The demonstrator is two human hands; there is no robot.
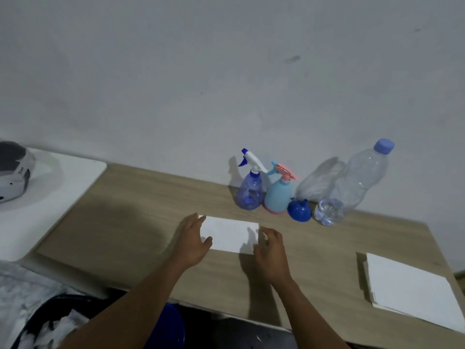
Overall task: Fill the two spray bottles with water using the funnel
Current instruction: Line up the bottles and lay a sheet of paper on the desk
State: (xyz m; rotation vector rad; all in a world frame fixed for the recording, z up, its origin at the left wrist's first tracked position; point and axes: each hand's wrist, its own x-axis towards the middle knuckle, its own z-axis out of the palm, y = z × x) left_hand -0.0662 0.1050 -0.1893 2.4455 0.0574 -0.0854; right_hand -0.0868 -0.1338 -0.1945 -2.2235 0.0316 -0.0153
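Both of the person's hands are down on the wooden table (130, 222), at either end of a white sheet of paper (230, 234) lying flat near the middle. The left hand (192, 241) rests at the sheet's left edge with fingers loosely spread and the thumb lying on the paper; the right hand (270, 250) sits at the right edge, fingers gently curled with the tips touching the sheet. Neither hand grips anything. Behind the paper, close to the wall (226, 71), the task's things stand in a row: a translucent blue spray bottle (249, 191) with a white and blue trigger head, and just beside it on the right a light blue spray bottle (278, 195) with a pink trigger. Both are upright with their spray heads on. Next to the light blue one a dark blue funnel (299, 210) lies on the table, wide mouth facing the camera. Right of the funnel is a large clear plastic water bottle (352, 187) with a blue cap on. At the table's right edge lies a white pad of paper (407, 288), well apart from the hands. To the left stands a white side table (63, 187).
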